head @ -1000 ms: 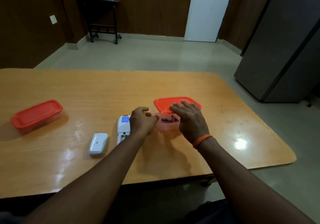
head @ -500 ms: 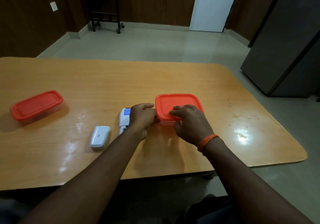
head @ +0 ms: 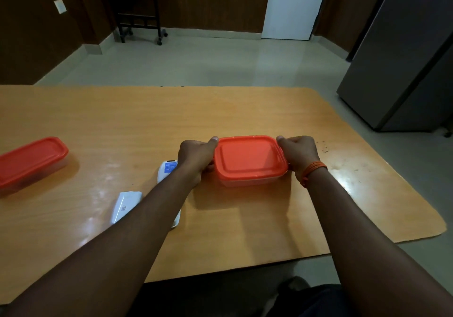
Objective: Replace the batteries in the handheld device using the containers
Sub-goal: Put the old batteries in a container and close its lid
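1. Your container [head: 250, 161] is a squat rectangular tub with rounded corners, its body clear or pale plastic and its top a bright orange-red lid [head: 248, 157] with a raised inner panel. The lid sits flat across the tub's mouth.
2. It stands on the wooden table [head: 122, 120], roughly at the middle of the near half, and it sits between your two hands.
3. Your left hand [head: 196, 156] clasps the tub's left end, thumb laid along the far left corner of the lid and fingers curled around the near side.
4. Your right hand [head: 300, 152] clasps the right end in the same way, thumb at the far right corner. An orange thread band [head: 315, 169] circles that wrist.
5. The handheld device [head: 169, 169], white with a blue label, lies on the table just behind your left wrist, and your forearm hides most of it.
6. A separate white piece [head: 125, 206] lies just left of that forearm, apart from the device; whether it is the battery cover you cannot tell.
7. A second container [head: 29, 162], longer and also orange-lidded, rests well apart at the table's left edge.
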